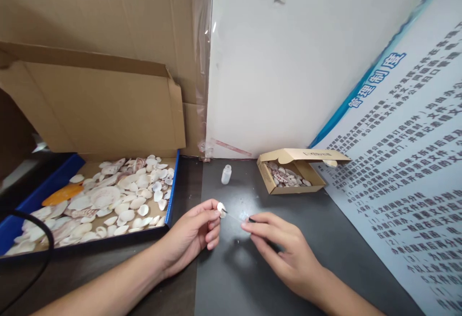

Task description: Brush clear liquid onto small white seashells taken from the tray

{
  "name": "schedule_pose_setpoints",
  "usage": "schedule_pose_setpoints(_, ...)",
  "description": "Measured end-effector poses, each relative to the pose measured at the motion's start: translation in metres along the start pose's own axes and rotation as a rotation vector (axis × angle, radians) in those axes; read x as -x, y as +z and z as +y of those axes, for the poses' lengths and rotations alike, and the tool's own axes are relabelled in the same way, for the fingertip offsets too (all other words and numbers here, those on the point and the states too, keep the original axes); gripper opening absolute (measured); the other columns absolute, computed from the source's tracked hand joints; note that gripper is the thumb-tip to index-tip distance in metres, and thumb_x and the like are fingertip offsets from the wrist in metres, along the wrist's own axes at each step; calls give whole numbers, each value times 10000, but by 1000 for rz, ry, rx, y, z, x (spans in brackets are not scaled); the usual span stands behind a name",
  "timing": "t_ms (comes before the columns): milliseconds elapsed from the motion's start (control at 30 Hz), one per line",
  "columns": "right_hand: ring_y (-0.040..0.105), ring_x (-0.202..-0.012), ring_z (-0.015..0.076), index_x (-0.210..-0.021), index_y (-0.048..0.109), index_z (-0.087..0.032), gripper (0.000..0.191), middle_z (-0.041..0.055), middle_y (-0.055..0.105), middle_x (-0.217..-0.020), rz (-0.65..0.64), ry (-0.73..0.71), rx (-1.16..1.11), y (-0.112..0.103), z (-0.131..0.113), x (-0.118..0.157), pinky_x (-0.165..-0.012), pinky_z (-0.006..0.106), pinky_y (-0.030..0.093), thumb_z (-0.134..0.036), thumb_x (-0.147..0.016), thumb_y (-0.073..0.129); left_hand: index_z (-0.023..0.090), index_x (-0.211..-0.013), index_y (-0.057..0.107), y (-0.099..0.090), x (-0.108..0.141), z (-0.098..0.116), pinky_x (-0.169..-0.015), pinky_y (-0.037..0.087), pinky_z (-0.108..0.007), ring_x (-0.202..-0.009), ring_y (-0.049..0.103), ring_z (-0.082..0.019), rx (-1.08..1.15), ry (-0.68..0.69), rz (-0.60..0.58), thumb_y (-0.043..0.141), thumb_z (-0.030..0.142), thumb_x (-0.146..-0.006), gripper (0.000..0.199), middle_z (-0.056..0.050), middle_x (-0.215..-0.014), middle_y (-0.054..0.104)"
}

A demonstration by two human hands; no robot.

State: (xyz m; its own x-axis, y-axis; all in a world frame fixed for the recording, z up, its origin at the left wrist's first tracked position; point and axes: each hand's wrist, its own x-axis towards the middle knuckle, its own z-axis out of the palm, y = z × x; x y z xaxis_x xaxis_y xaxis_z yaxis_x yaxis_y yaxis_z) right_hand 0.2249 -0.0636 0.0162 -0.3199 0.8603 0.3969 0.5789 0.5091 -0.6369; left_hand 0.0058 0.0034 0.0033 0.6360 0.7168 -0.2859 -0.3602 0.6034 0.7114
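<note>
- The white shell (220, 208) lies at 2 o'clock from the middle of the left hand (194, 230), right at its fingertips, and at 10 o'clock from the right hand (285, 241), a little apart from those fingers
- The left hand pinches the shell at its edge between thumb and forefinger; the other fingers curl loosely below, touching nothing else
- The right hand pinches a slim applicator (235, 217) at its dark end, fingertips pressed close together; the far end points to 10 o'clock, and its dark tip meets the shell, or overlaps it in this view
- The applicator has a thin, see-through stem; the shell is small, pale and ribbed at the rim
- At 12 o'clock from the shell stands 1 small bottle (226, 175), upright and uncapped, translucent with whitish contents
- Between 12 and 1 o'clock from the right hand sits a small cardboard box (298, 190), lid raised, holding shells mottled in purple-brown and white
- Between 9 and 10 o'clock from the left hand spreads a large blue-walled box (46, 190), brown flap up, full of smooth and ridged shells, mostly white, with 1 orange fan-shaped shell (62, 194)
- Under the 2 hands lies a smooth, dark grey mat (224, 289) with a faint sheen
</note>
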Motion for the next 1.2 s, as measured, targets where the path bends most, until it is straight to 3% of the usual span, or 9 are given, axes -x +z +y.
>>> schedule_pose_setpoints(233,697,-944,228,-1114,727,-252,273,105,706,-1057,-4,16,129,1,-3,2,-809,342,569,-161,-937,540,164,-815,545,2,0,1,-464,321,-196,-485,327,-56,5,9,8,658,235,-849,138,65,-612,389)
schedule_pose_setpoints(400,694,-925,213,-1036,709,-245,262,96,690,-1044,26,15,99,-4,-2,-1,-785,310,571,-129,-936,497,171,-801,538,3,0,1,-460,334,-195,-475,350,-56,-3,20,9,690,253,-822,174,65,-608,411)
schedule_pose_setpoints(500,679,-939,205,-1104,675,-248,278,87,679,-1042,38,44,28,-5,-2,-3,-789,300,564,-126,-954,474,171,-803,538,3,0,1,-469,373,-202,-480,381,-61,-8,22,6,678,271,-835,174,53,-626,448)
schedule_pose_setpoints(633,649,-794,175,-1212,615,-246,299,71,672,-1002,10,106,-45,-3,-2,-4,-683,274,557,-150,-954,496,159,-830,556,2,0,0,-494,437,-217,-488,419,-56,-20,25,-2,685,252,-828,160,26,-699,524)
schedule_pose_setpoints(800,616,-692,162,-1092,640,-222,200,46,661,-897,39,197,11,-1,0,-5,-607,265,520,-170,-921,552,148,-818,564,1,0,-1,-479,463,-217,-460,407,-41,-48,20,-12,701,259,-820,176,20,-728,545)
schedule_pose_setpoints(1067,621,-732,166,-1094,642,-225,204,60,651,-933,8,58,-80,-1,-4,-3,-656,277,538,-164,-904,604,154,-809,559,2,-1,-1,-470,456,-214,-456,408,-45,-54,12,-13,698,262,-822,176,19,-727,550)
schedule_pose_setpoints(1200,648,-785,167,-1093,652,-230,230,63,652,-960,27,4,-51,0,-7,0,-705,272,557,-123,-895,607,150,-822,574,2,0,0,-460,385,-187,-468,353,-45,-38,13,8,695,242,-820,152,45,-650,477)
